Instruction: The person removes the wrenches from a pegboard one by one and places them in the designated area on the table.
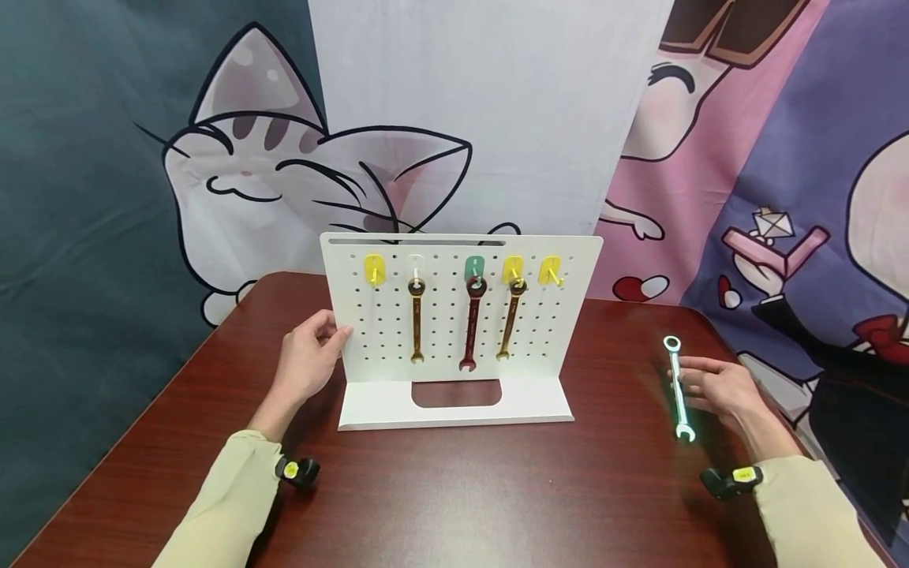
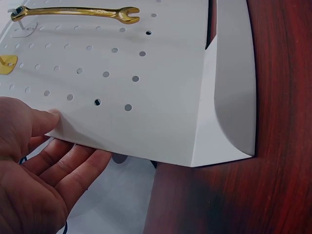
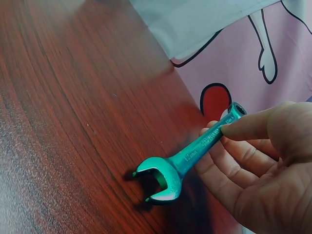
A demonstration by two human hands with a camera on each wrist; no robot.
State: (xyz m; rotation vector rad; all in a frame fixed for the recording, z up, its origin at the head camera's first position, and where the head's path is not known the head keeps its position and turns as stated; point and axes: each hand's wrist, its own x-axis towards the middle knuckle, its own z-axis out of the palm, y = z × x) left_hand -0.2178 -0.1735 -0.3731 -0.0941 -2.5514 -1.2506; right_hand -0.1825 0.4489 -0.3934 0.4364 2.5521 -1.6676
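A white pegboard stand (image 1: 454, 315) stands upright on the table. My left hand (image 1: 307, 353) grips its left edge, the thumb (image 2: 46, 121) on the front face and the fingers behind. Over the table's right side, my right hand (image 1: 720, 388) pinches a teal-green combination wrench (image 3: 195, 148) by its shaft, the open end toward the near side and the ring end away. On the board's hooks hang a gold wrench (image 1: 417, 319), a dark red wrench (image 1: 472, 325) and another gold wrench (image 1: 510, 319), all by their ring ends.
Yellow hooks at the far left (image 1: 374, 270) and far right (image 1: 551, 271) of the board hold nothing. The reddish-brown table (image 1: 454, 497) extends around the stand. Behind it hangs a cartoon-printed cloth (image 1: 533, 118).
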